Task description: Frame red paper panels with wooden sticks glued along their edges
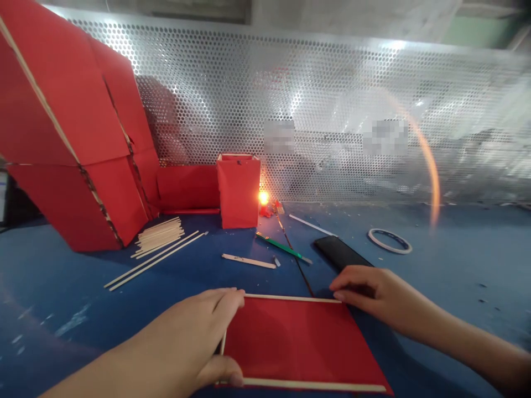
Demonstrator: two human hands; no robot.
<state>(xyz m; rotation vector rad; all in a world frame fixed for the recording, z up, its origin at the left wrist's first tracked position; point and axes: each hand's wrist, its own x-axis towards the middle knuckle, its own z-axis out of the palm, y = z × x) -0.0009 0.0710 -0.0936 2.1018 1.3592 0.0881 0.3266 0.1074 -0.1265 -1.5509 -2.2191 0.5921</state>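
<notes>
A red rectangular sheet (298, 340) lies on the blue table close to me. One thin wooden stick (290, 298) runs along its far edge, another wooden stick (315, 385) along its near edge, and a third on the left edge is mostly hidden. My left hand (203, 331) grips the sheet's left side, fingers at the far corner and thumb at the near corner. My right hand (365, 290) has thumb and fingertips closed around the right end of the far stick. The sheet's right edge shows no stick.
A tall red box structure (78, 121) stands left, with a small red box (239, 192) at the back. Beside it burns a candle (264, 200). Around lie loose sticks (160, 237), a green craft knife (284, 247), a black phone (342, 252) and a tape roll (390, 241).
</notes>
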